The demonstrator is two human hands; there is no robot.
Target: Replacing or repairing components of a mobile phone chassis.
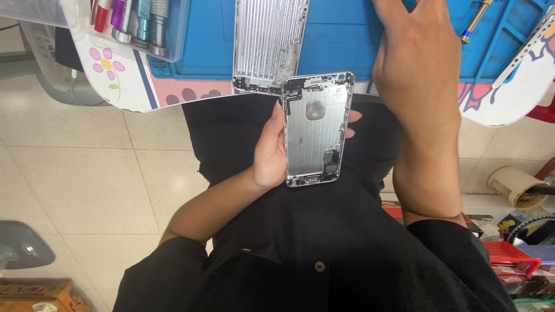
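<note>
Head view, looking straight down over the person's lap. The left hand (270, 151) grasps a silver phone shell (317, 129), inner side up, gripped along its long edges with the thumb on the left edge and fingertips showing at the right edge. The shell is held upright above the black clothing, just below the table edge, its top corner overlapping a second shell. It shows a round cut-out near the top and small dark parts at the top and bottom ends.

That second phone shell (267, 43) lies flat on the blue work mat (338, 40), ribbed silver inside, its lower end at the mat's front edge.

The right hand (417, 55) reaches forward over the mat, palm down; its fingers run out of frame at the top, so whether it is clenched or holding anything cannot be told.

Upper left: a clear tray (165, 29) with red, purple and silver tool handles (134, 20). The white table (124, 78) has a pink flower sticker (106, 65). A brass-tipped screwdriver (476, 20) lies on the mat at right, near a white flat tool (523, 52).

Lower right floor: a tape roll (515, 186), a red basket (511, 255) and coloured packages, too blurred to tell apart.
</note>
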